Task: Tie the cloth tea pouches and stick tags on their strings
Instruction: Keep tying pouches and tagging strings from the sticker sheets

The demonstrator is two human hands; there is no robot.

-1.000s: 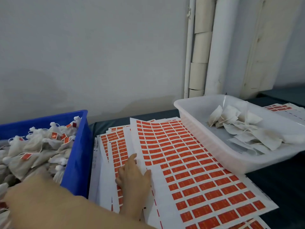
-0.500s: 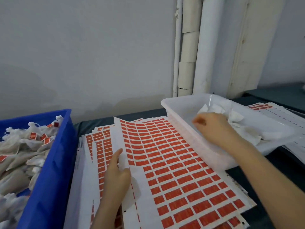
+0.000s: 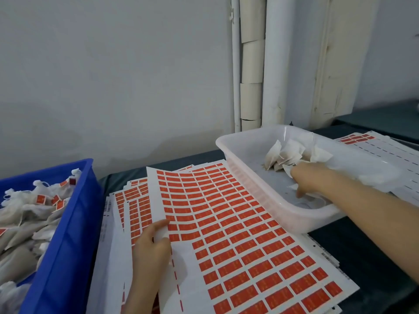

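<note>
1. Left hand is curled round the left edge of the top white sheet of red-orange rectangular tag stickers. The thumb is on top, and that edge is bowed up off the stack of similar sticker sheets underneath.
2. Right hand is down inside the translucent white plastic tray, fingers pointing at the tray floor. Honestly can't tell if it's got hold of anything, since the hand itself blocks the view.
3. The loose white cloth tea pouches sit in a small heap at the far end of that tray, just beyond the right hand.
4. In the way: the tray sits on the right side of the top sheet and covers some stickers, and the right forearm crosses the tray's near corner.
5. Around it: a deep blue plastic crate on the left, just beside the sheets, is full of tied pouches with red tags. Another sticker sheet lies behind the tray, the dark table top is underneath, and white pipes run up the grey wall.
6. Versus half a second ago: the right hand was up on the heap and has now dropped towards the tray's near end. The left hand lay flatter with its thumb out, and now it grips the edge.
</note>
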